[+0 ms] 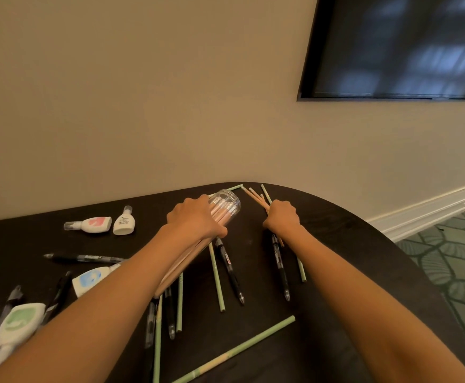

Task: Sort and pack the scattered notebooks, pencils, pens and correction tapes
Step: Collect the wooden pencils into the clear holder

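Observation:
My left hand (194,219) grips a clear plastic jar (225,204) lying tilted on the black table (336,233), with several tan pencils inside it. My right hand (282,218) grips a few tan and green pencils (256,197) whose ends stick out past my fist toward the table's far edge. Black pens (230,269) and green pencils (216,277) lie scattered between my forearms. Correction tapes (93,223) lie at the left, with more correction tapes (18,324) near the lower left corner.
The table's rounded far edge runs close behind my hands, with a beige wall beyond. A dark screen (397,45) hangs at the upper right. Patterned green carpet (452,261) shows past the table's right edge. A long green pencil (236,349) lies near me.

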Action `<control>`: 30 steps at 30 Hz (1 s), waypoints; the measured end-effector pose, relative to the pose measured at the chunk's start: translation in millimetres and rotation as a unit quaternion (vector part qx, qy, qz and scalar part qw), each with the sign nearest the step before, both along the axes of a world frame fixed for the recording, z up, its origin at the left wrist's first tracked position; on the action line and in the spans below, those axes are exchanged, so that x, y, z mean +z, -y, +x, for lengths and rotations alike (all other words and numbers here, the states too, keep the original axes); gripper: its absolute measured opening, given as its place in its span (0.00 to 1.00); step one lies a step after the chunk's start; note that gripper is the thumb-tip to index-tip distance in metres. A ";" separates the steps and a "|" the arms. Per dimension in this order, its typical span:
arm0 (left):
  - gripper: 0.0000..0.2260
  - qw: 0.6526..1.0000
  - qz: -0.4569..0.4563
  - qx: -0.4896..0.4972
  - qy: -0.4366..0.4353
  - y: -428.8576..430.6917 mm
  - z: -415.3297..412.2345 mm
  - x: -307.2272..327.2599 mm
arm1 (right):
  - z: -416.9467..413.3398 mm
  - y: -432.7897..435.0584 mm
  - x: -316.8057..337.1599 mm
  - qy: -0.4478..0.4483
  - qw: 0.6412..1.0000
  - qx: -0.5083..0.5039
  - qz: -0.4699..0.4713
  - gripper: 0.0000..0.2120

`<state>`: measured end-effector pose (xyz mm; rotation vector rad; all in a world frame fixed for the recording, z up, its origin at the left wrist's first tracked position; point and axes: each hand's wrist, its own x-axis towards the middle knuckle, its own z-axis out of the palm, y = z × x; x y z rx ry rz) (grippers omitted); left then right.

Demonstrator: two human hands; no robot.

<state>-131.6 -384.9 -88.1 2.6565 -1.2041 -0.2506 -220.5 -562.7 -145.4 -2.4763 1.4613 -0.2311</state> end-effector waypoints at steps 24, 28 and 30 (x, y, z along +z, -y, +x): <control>0.29 0.999 0.053 0.005 0.012 -117.9 -17.1 14.9 | -20.7 -133.7 55.6 0.579 0.516 -0.010 0.631 0.07; 0.30 0.996 0.080 -0.035 -0.030 -150.9 -23.5 16.8 | -20.3 -159.5 51.0 0.624 0.428 -0.072 0.650 0.08; 0.31 0.994 0.092 -0.049 -0.038 -166.3 -25.4 19.2 | -19.6 -172.8 50.3 0.626 0.405 -0.082 0.662 0.08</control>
